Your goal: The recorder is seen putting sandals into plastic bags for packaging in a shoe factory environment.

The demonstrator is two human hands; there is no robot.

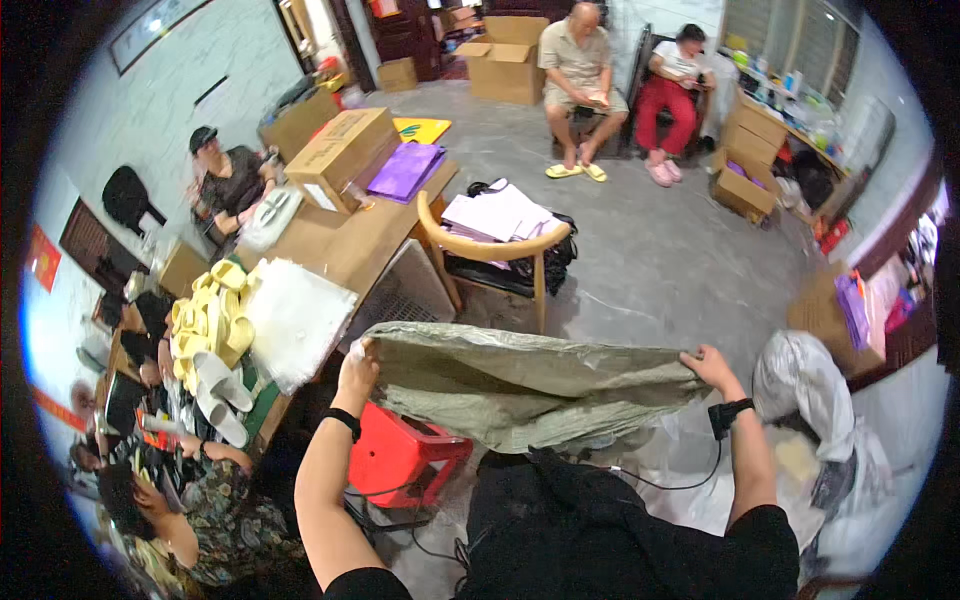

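A grey-green woven sack point(540, 385) is stretched out sideways in front of my body, its upper edge nearly level. My left hand point(359, 372) is closed on its left upper corner. At the other end, my right hand point(711, 368) grips the right upper corner. The sack's cloth sags in folds between the two hands, and its lower edge hangs close to my waist. Whether its mouth is open is hard to make out. Just below the left corner stands a red plastic stool point(405, 455).
A wooden chair point(500, 248) loaded with white and black items stands ahead. The table point(300, 240) on the left bears a carton point(343, 155), yellow slippers point(210, 315) and a white sheet stack point(295, 320). White sacks point(805, 385) lie at right. Several people sit around; cables trail by the stool.
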